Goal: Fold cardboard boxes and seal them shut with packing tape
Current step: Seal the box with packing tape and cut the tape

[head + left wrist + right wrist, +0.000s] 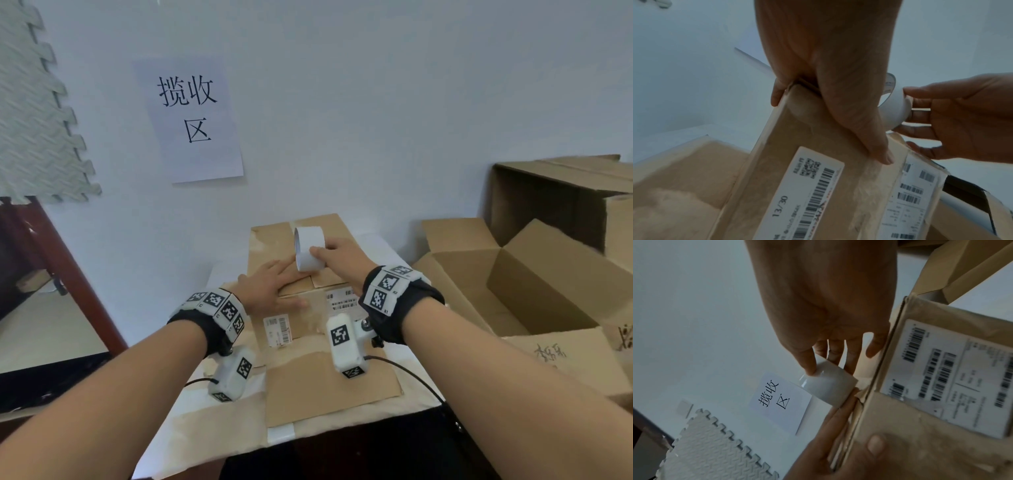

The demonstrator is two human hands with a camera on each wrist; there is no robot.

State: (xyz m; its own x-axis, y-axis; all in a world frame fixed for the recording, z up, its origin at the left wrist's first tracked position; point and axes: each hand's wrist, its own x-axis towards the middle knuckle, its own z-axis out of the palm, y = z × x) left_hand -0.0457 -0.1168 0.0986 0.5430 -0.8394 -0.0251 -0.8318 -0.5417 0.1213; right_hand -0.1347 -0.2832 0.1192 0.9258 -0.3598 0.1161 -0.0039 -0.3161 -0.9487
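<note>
The cardboard box (301,308) sits dead center in the head view, flaps folded down. The right hand (342,255) pinches a white tape roll (309,248) between thumb and fingers, right on the top seam. The left hand (274,287) lies flat on top, fingers straight. An open box (534,284) is at the right, a paper sign (190,118) upper left.
</note>
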